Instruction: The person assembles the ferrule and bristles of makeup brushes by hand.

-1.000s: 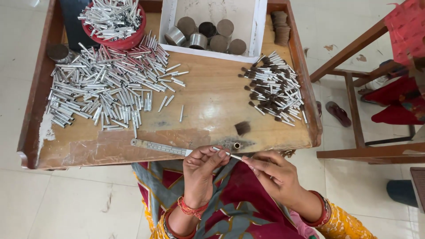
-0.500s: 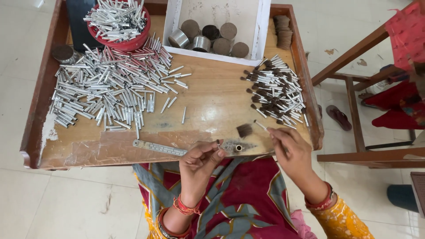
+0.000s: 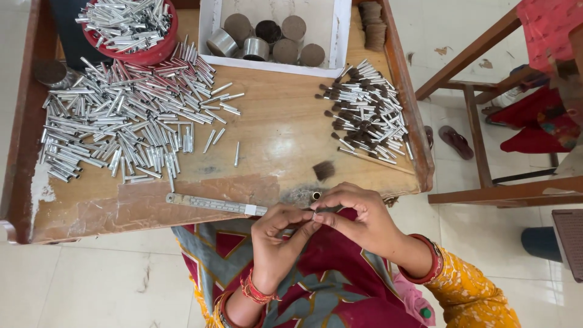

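At the far left of the tabletop [image 3: 267, 136], a large heap of loose silver tubes [image 3: 121, 130] spreads across the wood. Behind it stands a red bowl [image 3: 159, 53] filled with more of the same tubes. A thin metal ruler [image 3: 215, 205] lies flat along the near edge, with a small white tab near its right end.

Your left hand [image 3: 280, 243] sits just off the near edge, over your lap. Its grip is narrow — thumb and forefinger pinched on a small silver ferrule [image 3: 314, 215], which meets the fingertips of the other hand. Your right hand [image 3: 358, 222] is just beside it, touching it at the fingertips. Its grip is likewise narrow, closed around the same small piece; what else it holds is hidden by the fingers.

Just beyond the hands, a small dark tuft of bristles [image 3: 323, 170] lies alone on the wood. At the back centre, a white tray [image 3: 340, 36] holds several round metal cups and brown discs. To the right of the tuft, a pile of finished brush heads [image 3: 364, 112] — silver tubes with dark bristle tips — lies near the right rim. A stack of brown discs [image 3: 371, 24] stands at the back right corner.
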